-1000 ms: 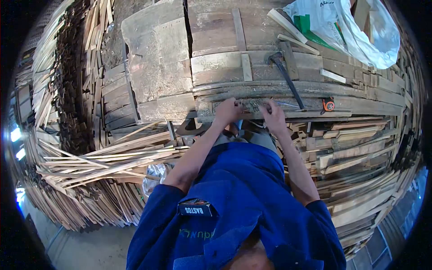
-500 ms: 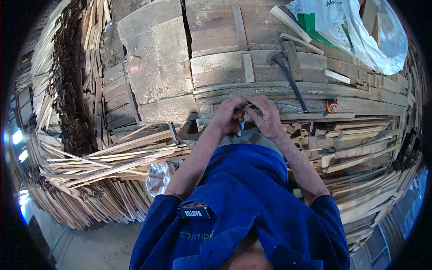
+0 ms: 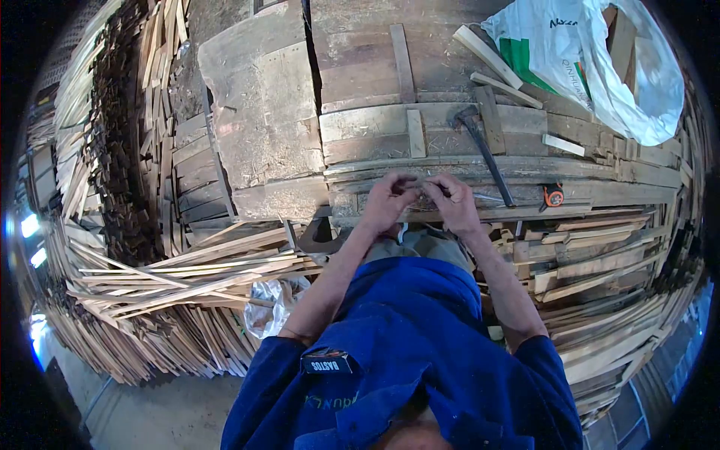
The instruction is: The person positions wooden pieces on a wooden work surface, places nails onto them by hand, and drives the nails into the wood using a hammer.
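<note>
Both loosely narrowed, left hand (image 3: 386,205) and right hand (image 3: 455,204), anything held hard to tell; tool (image 3: 490,159) nearby, head far, handle slanting near-right; wood (image 3: 621,46) inside bag (image 3: 545,34).

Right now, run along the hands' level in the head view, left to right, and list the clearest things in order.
Left hand, right hand, dark handle of the hammer, orange tape measure.

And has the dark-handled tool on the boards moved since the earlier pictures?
No. Judged against the orange tape measure, the dark-handled tool keeps the same place and slant; the whole view has shifted instead.
</note>
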Demonstrator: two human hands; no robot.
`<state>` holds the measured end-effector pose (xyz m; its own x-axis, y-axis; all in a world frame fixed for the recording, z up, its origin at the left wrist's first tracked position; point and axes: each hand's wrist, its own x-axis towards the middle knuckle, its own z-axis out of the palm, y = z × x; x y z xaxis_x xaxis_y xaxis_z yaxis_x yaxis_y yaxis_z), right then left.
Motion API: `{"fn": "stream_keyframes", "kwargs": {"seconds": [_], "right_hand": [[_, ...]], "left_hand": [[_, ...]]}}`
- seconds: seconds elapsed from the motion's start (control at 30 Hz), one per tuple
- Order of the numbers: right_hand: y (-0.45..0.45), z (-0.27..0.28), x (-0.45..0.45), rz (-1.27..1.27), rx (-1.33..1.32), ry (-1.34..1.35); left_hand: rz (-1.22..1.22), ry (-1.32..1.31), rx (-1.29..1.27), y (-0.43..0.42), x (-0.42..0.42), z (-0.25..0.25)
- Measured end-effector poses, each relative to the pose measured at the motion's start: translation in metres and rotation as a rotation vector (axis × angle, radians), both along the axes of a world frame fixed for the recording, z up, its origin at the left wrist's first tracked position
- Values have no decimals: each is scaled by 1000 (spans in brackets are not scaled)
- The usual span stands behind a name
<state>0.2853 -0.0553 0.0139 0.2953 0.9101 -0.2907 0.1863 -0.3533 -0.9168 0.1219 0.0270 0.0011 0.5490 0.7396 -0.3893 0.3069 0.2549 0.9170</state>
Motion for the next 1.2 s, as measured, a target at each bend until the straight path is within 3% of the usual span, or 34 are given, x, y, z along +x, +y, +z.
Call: {"fn": "stream_keyframes", "kwargs": {"seconds": [0.03,0.13,0.27,0.4,0.57,0.67,0.83,0.93,0.97,1.0,1.03,1.07,1.13,1.17,1.2], "right_hand": [[2,0,2,2,-1,1],[5,1,7,-17,16,67],[9,-1,16,-26,-1,-28],[11,-6,28,37,-8,-159],[17,-6,41,35,-4,-120],[20,-3,52,66,-14,-101],[25,-3,69,59,-55,-41],[28,-6,80,-89,-55,-57],[28,-6,87,-89,-59,-56],[25,-5,97,-126,-226,-194],[21,-6,107,-161,-394,-332],[14,-12,112,-156,-400,-331],[-9,-34,115,-30,-461,-740],[-18,-43,117,38,-483,-944],[-25,-50,119,47,-487,-939]], "left_hand": [[2,1,-1,3,0,-3],[-290,-76,-96,15,1,-14],[-204,-63,-335,21,8,-21],[-293,80,-118,30,22,-9],[-315,64,-246,42,39,-21],[-450,175,-247,54,53,-12],[-485,46,-224,60,66,-41],[-585,32,-11,86,75,-47],[-477,53,-102,99,79,-48],[-369,73,-194,116,83,-51],[-259,22,-181,137,85,-60],[-148,-28,-168,161,88,-70],[-56,92,151,208,100,-73],[82,-21,71,226,108,-86],[219,-132,-9,242,115,-98]]}}
